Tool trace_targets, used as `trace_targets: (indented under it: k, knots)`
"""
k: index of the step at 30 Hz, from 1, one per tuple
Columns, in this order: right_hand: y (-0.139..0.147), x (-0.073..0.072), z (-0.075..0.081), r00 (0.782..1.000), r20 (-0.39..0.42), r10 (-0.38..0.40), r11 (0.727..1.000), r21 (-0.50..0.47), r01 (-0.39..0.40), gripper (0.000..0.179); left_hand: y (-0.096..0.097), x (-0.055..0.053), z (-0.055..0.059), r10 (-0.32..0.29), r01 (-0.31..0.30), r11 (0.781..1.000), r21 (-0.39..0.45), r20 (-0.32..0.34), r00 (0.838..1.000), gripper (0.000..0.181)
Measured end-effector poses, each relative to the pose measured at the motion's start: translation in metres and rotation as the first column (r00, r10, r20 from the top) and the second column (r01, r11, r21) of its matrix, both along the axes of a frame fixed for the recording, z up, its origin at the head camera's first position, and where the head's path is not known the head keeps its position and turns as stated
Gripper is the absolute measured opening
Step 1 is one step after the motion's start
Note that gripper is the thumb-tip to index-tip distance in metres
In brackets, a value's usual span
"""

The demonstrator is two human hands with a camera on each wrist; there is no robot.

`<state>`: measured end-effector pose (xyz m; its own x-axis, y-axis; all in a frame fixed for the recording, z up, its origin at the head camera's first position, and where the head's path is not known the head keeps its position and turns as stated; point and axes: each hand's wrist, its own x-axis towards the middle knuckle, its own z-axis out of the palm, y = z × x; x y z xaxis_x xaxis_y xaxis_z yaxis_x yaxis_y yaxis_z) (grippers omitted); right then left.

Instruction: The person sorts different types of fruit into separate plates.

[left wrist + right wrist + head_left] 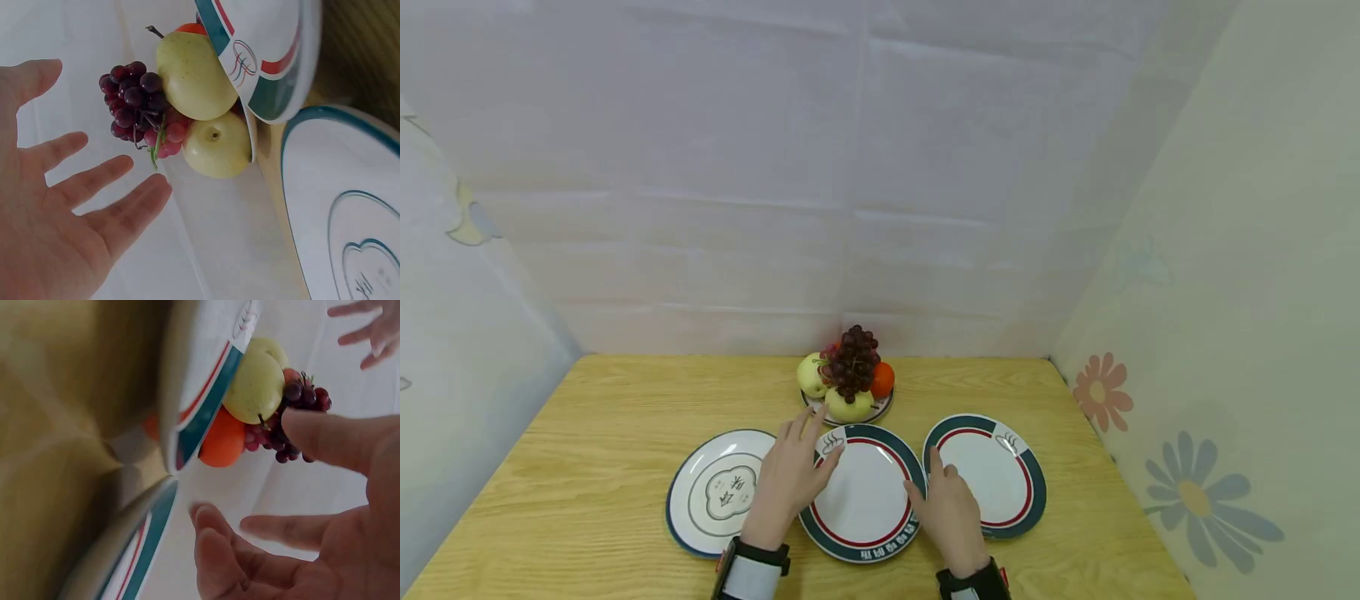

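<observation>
My left hand [787, 477] hovers with spread fingers between the white plate [730, 483] with a thin blue rim and the middle green-rimmed plate [861, 492]. Nothing is in its grasp; in the left wrist view, the fingers [128, 212] are nearly straight. My right hand [953, 510] is over the gap between the middle plate and the right green-rimmed plate [992, 479]. Its thumb [325, 440] and index finger stand apart, the other fingers bend loosely, and it holds nothing. Both hands appear raised above the plates.
Behind the middle plate stands a small fruit plate [880, 411] piled with dark grapes [853, 362], yellow-green pears [848, 407] and an orange fruit [882, 380]. The wooden table [587, 467] meets a pale cloth at the back and sides.
</observation>
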<state>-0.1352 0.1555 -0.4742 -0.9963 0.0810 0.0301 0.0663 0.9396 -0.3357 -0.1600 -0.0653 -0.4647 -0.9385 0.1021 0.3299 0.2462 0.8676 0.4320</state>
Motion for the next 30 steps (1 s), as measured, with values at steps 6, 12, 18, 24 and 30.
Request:
trace_targets:
  k: [6, 12, 18, 24, 30]
  knots:
    - [0.001, 0.019, -0.014, 0.995, 0.084, -0.05, 0.997, -0.062, 0.055, 0.069, 0.004, -0.023, 0.013, -0.011, 0.012, 1.0, 0.008, -0.063, 0.998, 0.069]
    - [0.0, 0.026, -0.028, 0.999, 0.026, -0.023, 0.994, -0.104, 0.025, 0.06, 0.013, -0.06, 0.027, -0.047, 0.039, 0.998, -0.049, -0.159, 0.986, 0.067]
    - [-0.002, 0.028, -0.029, 1.0, -0.007, 0.001, 0.994, -0.111, -0.001, 0.059, 0.029, -0.095, 0.038, -0.073, 0.06, 0.995, -0.085, -0.158, 0.985, 0.065]
    - [-0.003, 0.03, -0.031, 1.0, 0.002, 0.013, 0.992, -0.125, -0.013, 0.061, 0.048, -0.121, 0.032, -0.033, 0.031, 0.984, -0.173, -0.011, 0.999, 0.071]
    - [-0.006, 0.031, -0.034, 1.0, 0.0, 0.028, 0.99, -0.141, -0.028, 0.06, 0.056, -0.13, 0.022, 0.063, -0.053, 0.963, -0.264, 0.028, 0.998, 0.071]
